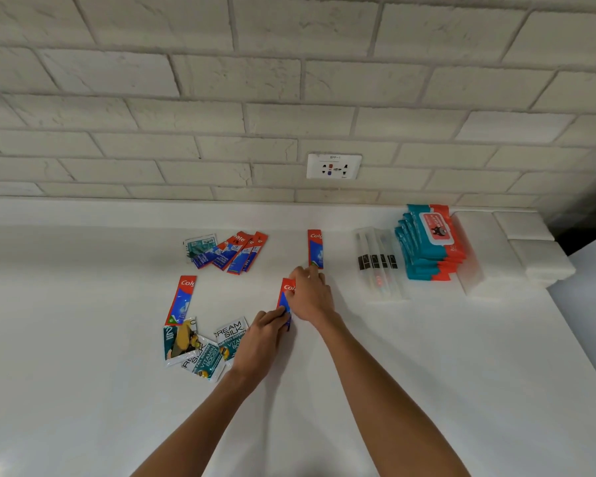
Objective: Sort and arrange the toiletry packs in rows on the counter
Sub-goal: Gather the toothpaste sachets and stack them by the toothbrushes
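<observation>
Pinching one toothpaste sachet (pixel 284 291) between them, the left hand (pixel 263 342) grips its lower end and the right hand (pixel 311 299) its upper part on the counter (pixel 393 373).

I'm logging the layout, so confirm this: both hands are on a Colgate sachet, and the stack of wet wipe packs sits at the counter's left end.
Wrong side. The head view shows the stack of wet wipe packs at the right end of the counter. The left hand and right hand are indeed on the Colgate sachet.
</observation>
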Available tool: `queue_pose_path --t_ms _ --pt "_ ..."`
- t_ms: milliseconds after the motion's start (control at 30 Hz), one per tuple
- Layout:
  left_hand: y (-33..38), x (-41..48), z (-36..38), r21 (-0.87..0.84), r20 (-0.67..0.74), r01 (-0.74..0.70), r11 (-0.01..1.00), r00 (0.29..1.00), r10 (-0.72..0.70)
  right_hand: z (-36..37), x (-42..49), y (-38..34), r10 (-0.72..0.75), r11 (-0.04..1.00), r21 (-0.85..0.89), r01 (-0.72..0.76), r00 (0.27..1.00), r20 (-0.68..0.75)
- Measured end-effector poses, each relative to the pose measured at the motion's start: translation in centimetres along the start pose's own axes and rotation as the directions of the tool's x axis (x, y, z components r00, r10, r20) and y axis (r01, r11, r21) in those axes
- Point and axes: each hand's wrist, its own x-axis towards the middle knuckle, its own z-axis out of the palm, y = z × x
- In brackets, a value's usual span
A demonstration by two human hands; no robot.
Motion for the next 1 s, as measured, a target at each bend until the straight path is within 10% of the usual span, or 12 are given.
queue_pose_path --t_ms 467,667,1000 --pt "1.6 1.7 -2.3 -0.387 0.064 0.331 0.861 0.941 -0.332 -1.8 -1.3 1.9 0.156 0.665 0.725 -0.177 0.983 0.097" --pt "1.5 4.3 -3.5 -0.411 0.162 0.363 0.836 0.932 -0.325 -3.4 -1.1 2.6 0.241 0.549 0.830 -0.102 0.970 -0.041" --pt "3.5 9.2 -2.6 -0.733 0.260 0.501 0.459 0.831 -0.493 -1.3 -2.9 3.2 0.375 0.603 0.787 -0.127 0.916 -0.139"
